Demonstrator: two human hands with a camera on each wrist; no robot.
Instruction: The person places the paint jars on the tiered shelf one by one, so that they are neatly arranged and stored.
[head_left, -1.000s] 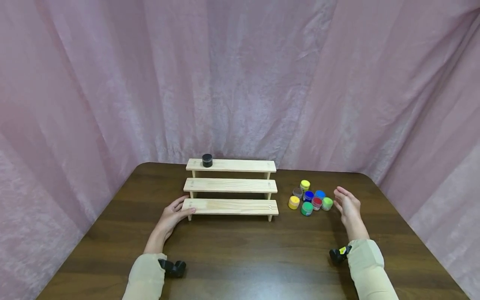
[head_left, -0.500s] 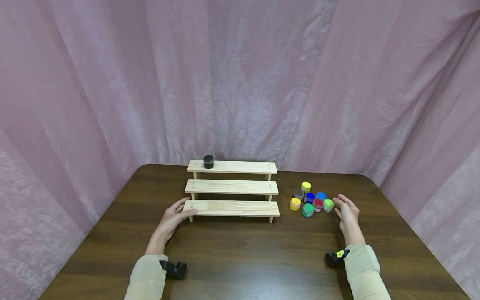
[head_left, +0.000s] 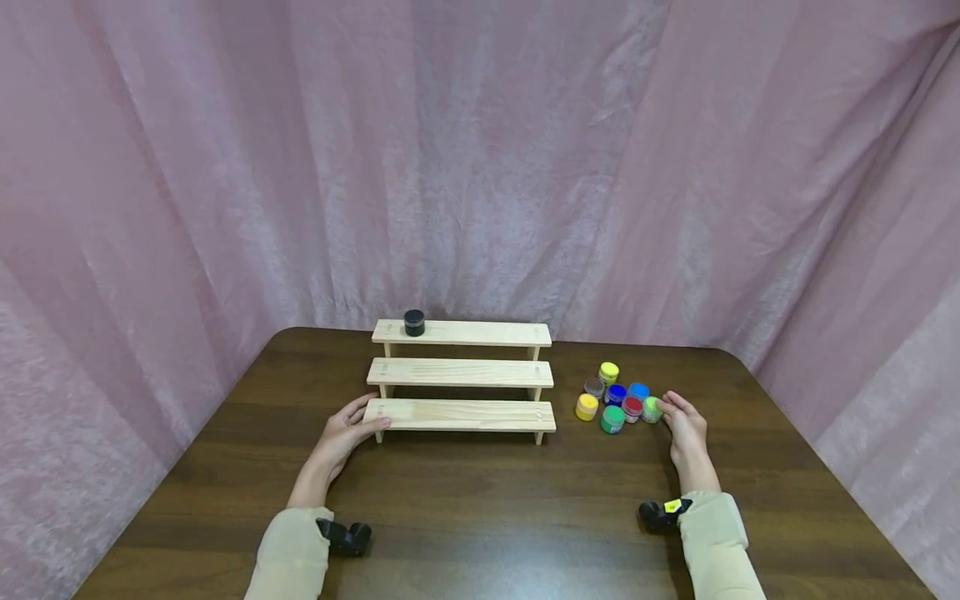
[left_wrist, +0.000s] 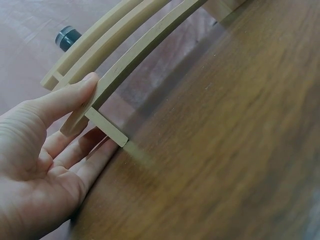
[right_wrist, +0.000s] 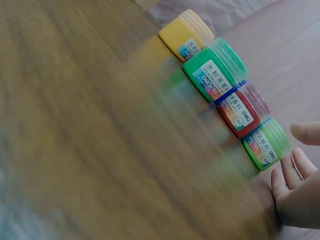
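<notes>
My left hand (head_left: 339, 437) grips the left end of the lowest board of a three-step wooden display rack (head_left: 459, 414). In the left wrist view, the thumb (left_wrist: 75, 97) lies on the board and the other fingers reach behind its leg. A black paint jar (head_left: 414, 323) stands on the top step, towards the left. On the right, my right hand (head_left: 686, 429) is beside the light green paint jar (right_wrist: 265, 145), fingers loosely bent and thumb apart. Whether the fingertips touch that jar, I cannot tell.
Several more gouache jars cluster right of the rack: green (head_left: 612, 419), red (head_left: 632, 408), orange-yellow (head_left: 587, 407), dark blue (head_left: 616, 394), lighter blue (head_left: 639, 391), yellow (head_left: 609, 372) and brownish (head_left: 594, 387). A pink curtain (head_left: 480, 167) hangs behind the brown wooden table (head_left: 465, 508).
My right hand has moved left and slightly nearer to me, up to the light green jar. The left hand keeps its hold on the rack.
</notes>
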